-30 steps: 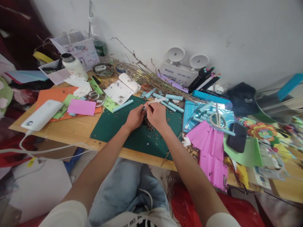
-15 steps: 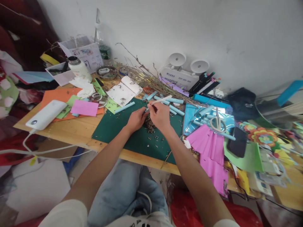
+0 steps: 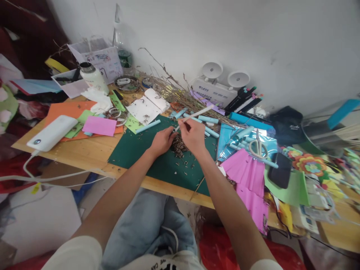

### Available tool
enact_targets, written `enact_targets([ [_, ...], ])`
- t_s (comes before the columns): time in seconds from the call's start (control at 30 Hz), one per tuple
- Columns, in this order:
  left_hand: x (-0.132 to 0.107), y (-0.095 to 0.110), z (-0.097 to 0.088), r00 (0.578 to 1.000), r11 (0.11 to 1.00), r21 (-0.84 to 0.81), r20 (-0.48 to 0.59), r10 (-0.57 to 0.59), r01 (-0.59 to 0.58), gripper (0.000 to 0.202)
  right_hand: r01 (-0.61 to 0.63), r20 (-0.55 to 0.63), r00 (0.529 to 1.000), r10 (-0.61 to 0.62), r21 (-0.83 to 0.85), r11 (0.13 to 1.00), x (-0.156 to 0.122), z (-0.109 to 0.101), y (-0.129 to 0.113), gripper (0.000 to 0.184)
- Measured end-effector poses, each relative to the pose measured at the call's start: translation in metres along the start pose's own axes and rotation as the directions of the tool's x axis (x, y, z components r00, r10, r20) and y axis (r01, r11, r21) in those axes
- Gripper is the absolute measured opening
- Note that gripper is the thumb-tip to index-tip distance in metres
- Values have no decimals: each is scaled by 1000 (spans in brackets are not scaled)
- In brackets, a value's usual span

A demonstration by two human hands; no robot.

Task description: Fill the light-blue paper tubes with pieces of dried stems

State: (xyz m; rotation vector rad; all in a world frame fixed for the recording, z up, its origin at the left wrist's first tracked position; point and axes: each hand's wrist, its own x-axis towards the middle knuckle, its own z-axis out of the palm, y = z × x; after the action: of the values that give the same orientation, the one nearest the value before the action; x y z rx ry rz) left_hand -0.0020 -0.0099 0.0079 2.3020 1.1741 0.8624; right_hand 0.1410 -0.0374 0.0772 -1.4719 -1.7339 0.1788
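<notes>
Over a dark green mat (image 3: 131, 150), my left hand (image 3: 161, 142) is closed around what looks like a small tube (image 3: 174, 130), of which only the open end shows. Pinched in my right hand (image 3: 194, 135) is a thin white stick (image 3: 203, 111), slanting up to the right. The stick's lower end meets or nearly meets the tube's mouth; I cannot tell how deep it sits. Beneath my hands lies a heap of dry brown plant bits (image 3: 180, 146), with crumbs scattered around it. A light blue paper tube (image 3: 148, 126) rests on the mat's upper left edge.
Dry twigs (image 3: 180, 90) lie along the wall. At right are scissors (image 3: 258, 146), pink crepe paper (image 3: 244, 168) and a dark phone (image 3: 279, 170). At left are a white power bank (image 3: 52, 133), a pink paper slip (image 3: 99, 126) and an uncapped white bottle (image 3: 94, 78).
The white stick now reaches further up and right, and my right hand has shifted slightly right with it. My left hand stays almost in place.
</notes>
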Motion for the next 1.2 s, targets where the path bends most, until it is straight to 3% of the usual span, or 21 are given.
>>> enact_targets([
  [0.1,0,0,0,1000,1000,10,-5,2,-2,28,-8,-29,1000,8,8,1000,-3,-3,-1,24],
  [0.3,-1,-1,0,1000,999,-47,-1,10,-10,24,17,59,998,-14,-59,998,-9,6,2,22],
  [1.2,-1,-1,1,1000,999,-42,-1,1,-1,26,38,-5,999,-38,-12,999,-12,8,5,29],
])
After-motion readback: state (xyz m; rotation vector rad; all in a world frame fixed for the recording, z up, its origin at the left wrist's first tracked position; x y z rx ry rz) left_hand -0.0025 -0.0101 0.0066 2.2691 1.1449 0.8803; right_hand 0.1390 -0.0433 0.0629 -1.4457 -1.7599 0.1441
